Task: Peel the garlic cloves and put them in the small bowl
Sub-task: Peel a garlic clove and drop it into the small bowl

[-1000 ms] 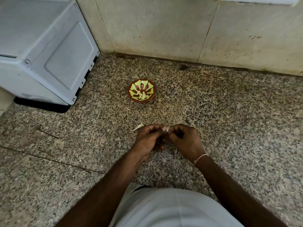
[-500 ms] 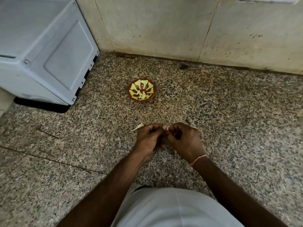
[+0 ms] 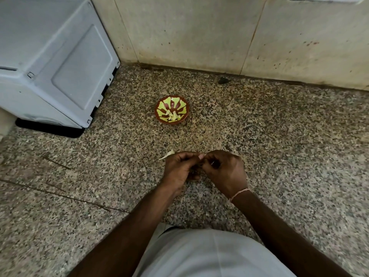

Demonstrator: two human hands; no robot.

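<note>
A small red bowl (image 3: 160, 114) with a yellow-green pattern stands on the speckled stone counter, a few pale peeled garlic cloves (image 3: 173, 116) lying in its bottom. Nearer to me, my left hand (image 3: 180, 168) and my right hand (image 3: 224, 170) meet fingertip to fingertip above the counter, both with curled fingers pinching a garlic clove that is almost wholly hidden between them. A pale strip of garlic skin (image 3: 167, 154) lies on the counter just left of my left hand.
A grey-white appliance (image 3: 50, 62) fills the far left of the counter. A stained tiled wall (image 3: 219, 33) runs along the back, with a small dark speck (image 3: 223, 80) at its foot. My white shirt covers the near edge.
Both hands stay together in the same spot; the fingers have shifted slightly around the clove, which showed a pale tip earlier and is now hidden.
</note>
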